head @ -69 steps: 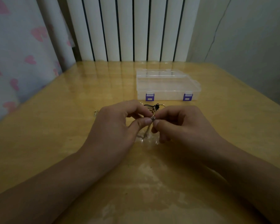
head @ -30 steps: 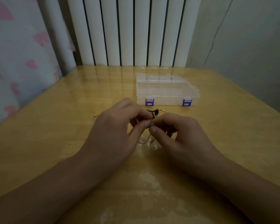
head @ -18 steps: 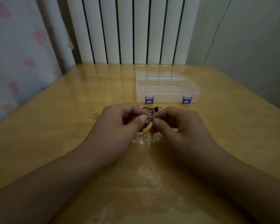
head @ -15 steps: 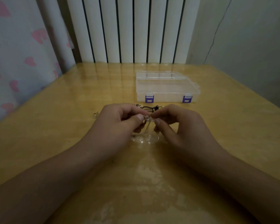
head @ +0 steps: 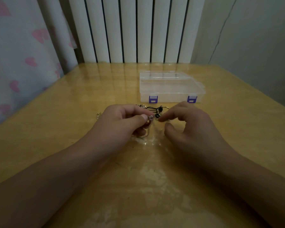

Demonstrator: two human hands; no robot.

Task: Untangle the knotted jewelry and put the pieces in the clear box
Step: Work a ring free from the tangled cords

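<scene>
- Pinched between the thumb and forefinger of the left hand is a small clear bead or clasp at the near end of the knotted jewelry; the other fingers of that hand are curled under it.
- At the right hand the forefinger is stretched toward the knot and its tip is seen at a dark piece of the tangle, while the thumb is held apart below it. Whether a strand is caught between them cannot be told, since the light is dim and the strands are thin.
- Both hands are held low over the wooden table, near its middle, with the forearms stretched in from the near edge.
- Black cord and pale metal links are seen in the tangle, which is spread on the table just beyond the fingertips, between the hands and the box.
- A faint pale strand is seen hanging from the left hand's pinch down to the glossy tabletop.
- The clear box is set flat on the table beyond the tangle, a little to the right. Its lid is down, and two purple latches are seen on its near side.
- A small metal piece is seen lying alone on the table, to the left of the left hand and apart from the tangle.
- Behind the table a white radiator is seen, with a curtain printed with pink hearts to the left.
</scene>
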